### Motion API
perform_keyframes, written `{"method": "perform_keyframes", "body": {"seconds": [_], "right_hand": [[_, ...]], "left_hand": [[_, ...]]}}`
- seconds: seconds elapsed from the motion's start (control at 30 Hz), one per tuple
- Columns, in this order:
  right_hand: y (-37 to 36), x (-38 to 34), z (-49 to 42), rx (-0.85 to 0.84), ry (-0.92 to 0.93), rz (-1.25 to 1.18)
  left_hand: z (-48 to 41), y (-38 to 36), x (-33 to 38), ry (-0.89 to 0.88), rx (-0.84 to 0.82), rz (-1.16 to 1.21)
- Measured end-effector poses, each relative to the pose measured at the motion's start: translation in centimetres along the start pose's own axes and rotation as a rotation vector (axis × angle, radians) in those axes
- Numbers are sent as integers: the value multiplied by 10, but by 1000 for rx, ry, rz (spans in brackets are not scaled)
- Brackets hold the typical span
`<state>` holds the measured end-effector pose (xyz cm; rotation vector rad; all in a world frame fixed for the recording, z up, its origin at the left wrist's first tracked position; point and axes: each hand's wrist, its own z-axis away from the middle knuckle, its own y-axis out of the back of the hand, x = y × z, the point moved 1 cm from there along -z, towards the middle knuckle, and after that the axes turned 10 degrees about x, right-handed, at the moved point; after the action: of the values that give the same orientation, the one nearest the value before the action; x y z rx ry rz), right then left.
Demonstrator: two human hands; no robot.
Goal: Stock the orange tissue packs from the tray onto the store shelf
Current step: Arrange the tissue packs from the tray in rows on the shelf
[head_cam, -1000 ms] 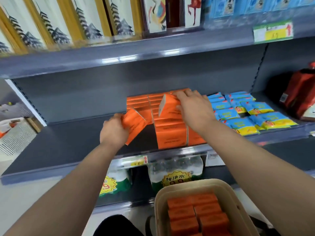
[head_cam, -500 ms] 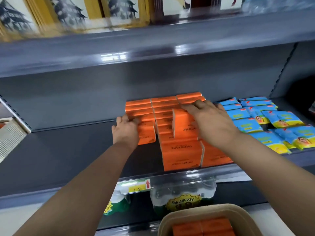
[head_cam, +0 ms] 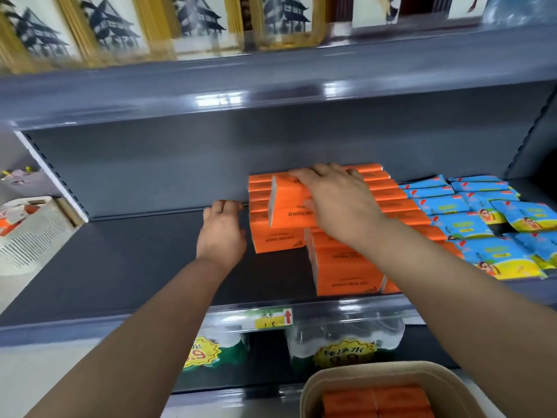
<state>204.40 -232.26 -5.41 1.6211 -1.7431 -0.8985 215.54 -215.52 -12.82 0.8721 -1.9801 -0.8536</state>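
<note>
Orange tissue pack [head_cam: 291, 203] gripped in right hand [head_cam: 337, 203] atop stack [head_cam: 278, 239], left hand [head_cam: 221, 233] relaxed, empty, beside it.

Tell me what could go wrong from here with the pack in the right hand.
1. The right hand holds the orange pack tilted over uneven stacks. Released there, it may slide off toward the left hand.
2. The front stack stands close to the shelf lip, right under the right forearm. A nudge on the way out could tip it off the shelf.
</note>
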Motion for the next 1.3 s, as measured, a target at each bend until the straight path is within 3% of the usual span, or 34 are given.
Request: {"method": "perform_keyframes", "body": {"seconds": [0.1, 0.23, 0.37, 0.6, 1.0, 1.17, 1.3], "right_hand": [[-16, -34, -12, -15, 37, -82], [-50, -59, -11, -202, 68, -115], [-72, -55, -1, -284, 43, -44], [-83, -47, 14, -224, 23, 6], [-67, -37, 25, -205, -2, 90], [-18, -31, 81, -100, -7, -34], [3, -14, 160, -9, 23, -93]], "left_hand": [[3, 18, -21, 81, 41, 45], [7, 30, -38, 105, 81, 129], [14, 16, -39, 64, -116, 181], [20, -12, -13, -23, -235, 56], [39, 0, 10, 9, -70, -116], [83, 19, 36, -153, 19, 21], [138, 15, 61, -281, -63, 38]]}}
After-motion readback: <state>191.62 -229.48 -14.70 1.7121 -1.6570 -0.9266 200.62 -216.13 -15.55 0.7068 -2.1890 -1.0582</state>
